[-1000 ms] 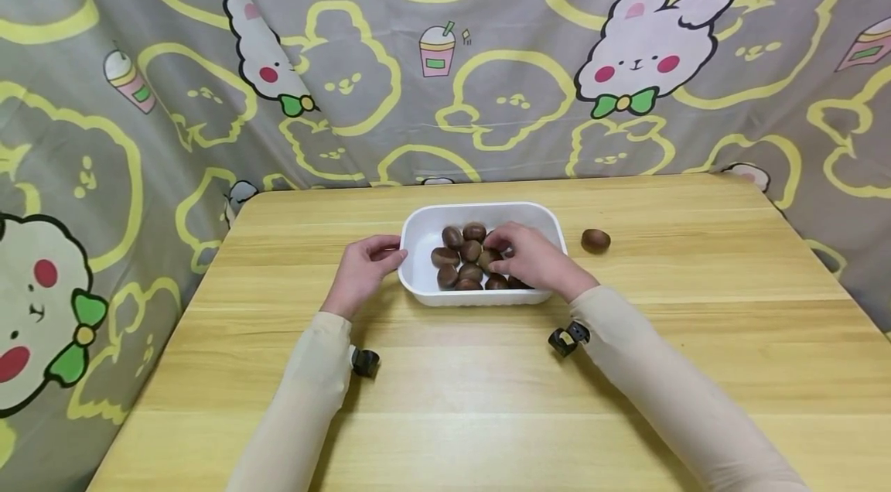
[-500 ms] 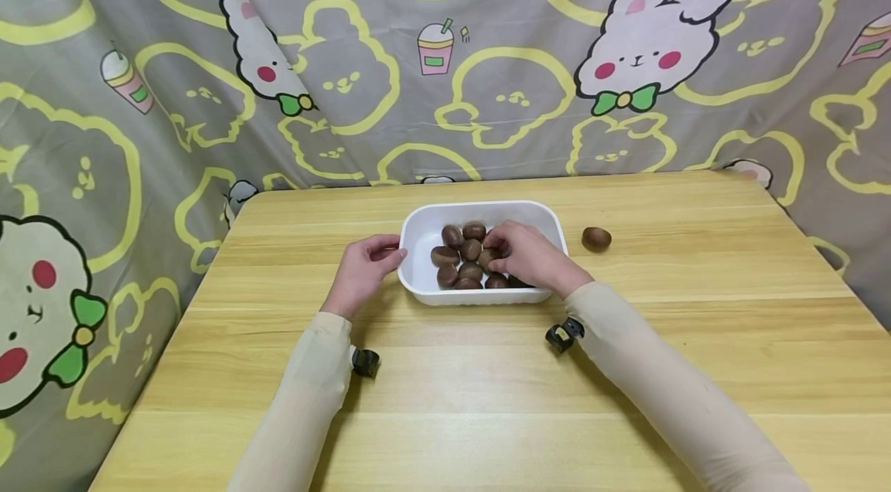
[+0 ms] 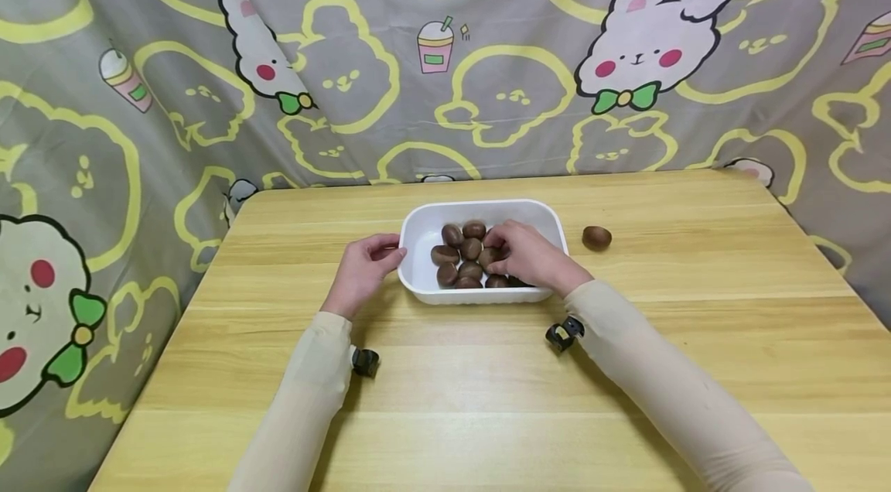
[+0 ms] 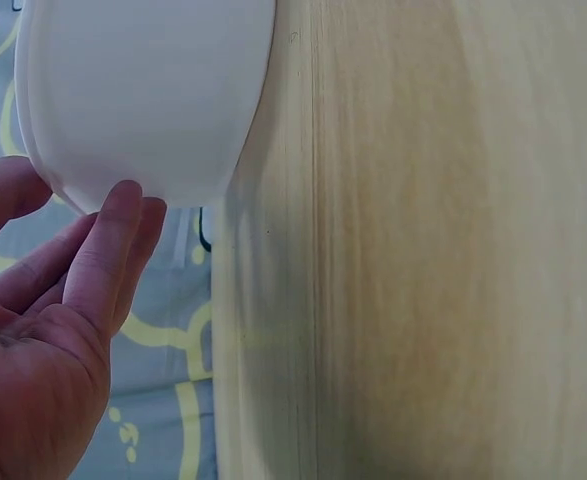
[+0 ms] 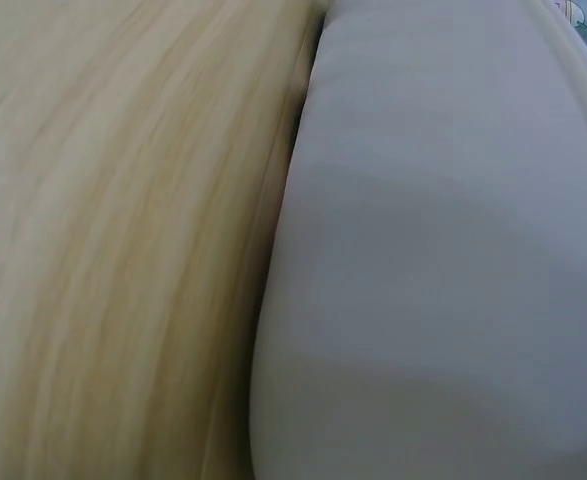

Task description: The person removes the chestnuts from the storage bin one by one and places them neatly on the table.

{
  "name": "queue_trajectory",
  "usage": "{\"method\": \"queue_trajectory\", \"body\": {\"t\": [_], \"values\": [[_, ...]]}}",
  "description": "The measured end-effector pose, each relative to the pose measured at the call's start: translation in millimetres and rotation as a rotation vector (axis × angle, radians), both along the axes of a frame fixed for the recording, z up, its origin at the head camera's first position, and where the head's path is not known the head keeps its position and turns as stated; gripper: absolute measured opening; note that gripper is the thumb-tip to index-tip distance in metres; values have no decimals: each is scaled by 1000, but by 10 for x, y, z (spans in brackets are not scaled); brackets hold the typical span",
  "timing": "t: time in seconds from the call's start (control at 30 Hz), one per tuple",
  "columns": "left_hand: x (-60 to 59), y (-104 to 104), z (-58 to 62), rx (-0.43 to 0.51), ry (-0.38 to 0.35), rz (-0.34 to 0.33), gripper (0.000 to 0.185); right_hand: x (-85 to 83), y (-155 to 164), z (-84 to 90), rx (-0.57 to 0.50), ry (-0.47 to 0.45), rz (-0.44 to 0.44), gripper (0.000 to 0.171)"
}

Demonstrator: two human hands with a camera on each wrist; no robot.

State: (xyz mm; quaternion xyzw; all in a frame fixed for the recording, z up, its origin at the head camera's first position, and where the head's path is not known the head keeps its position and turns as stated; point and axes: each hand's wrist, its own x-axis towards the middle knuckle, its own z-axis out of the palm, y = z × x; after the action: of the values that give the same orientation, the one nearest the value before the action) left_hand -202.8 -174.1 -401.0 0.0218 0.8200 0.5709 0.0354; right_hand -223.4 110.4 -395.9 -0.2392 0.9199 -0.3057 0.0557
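Note:
In the head view a white plastic container holds several brown chestnuts. My left hand holds the container's left end, thumb at the rim; the left wrist view shows fingertips against its outer end wall. Reaching over the near right rim, my right hand pinches a chestnut that sits among the others, and hides part of the container's right side. From the right wrist only the container's long side wall shows, with the hand itself out of sight.
A single chestnut lies on the wooden table to the right of the container. A grey patterned curtain hangs along the back and both sides of the table. A small black device sits at the left wrist.
My right wrist and forearm have shifted very slightly to the left. The container, the chestnuts and my left hand stay as they were.

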Motion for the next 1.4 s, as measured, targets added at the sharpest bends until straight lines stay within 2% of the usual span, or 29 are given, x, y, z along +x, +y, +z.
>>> {"method": "queue_trajectory", "body": {"t": [0.23,0.6,0.73,0.93,1.2,1.4], "values": [[11,-3,5,-13,9,2,34,0,0,-2,-6,0,-8,31],[10,45,-32,3,17,-3,34,25,67,37,-87,-54,-39,32],[23,50,-39,2,29,-1,33,31,90,77,-107,-43,-36,31],[37,34,-29,10,19,11,32,31,152,157,-195,-19,-22,30],[32,31,-29,23,14,14,31,64,336,290,-208,-49,-122,35],[36,22,-4,7,9,14,32,79,548,371,-252,-50,-151,37]]}}
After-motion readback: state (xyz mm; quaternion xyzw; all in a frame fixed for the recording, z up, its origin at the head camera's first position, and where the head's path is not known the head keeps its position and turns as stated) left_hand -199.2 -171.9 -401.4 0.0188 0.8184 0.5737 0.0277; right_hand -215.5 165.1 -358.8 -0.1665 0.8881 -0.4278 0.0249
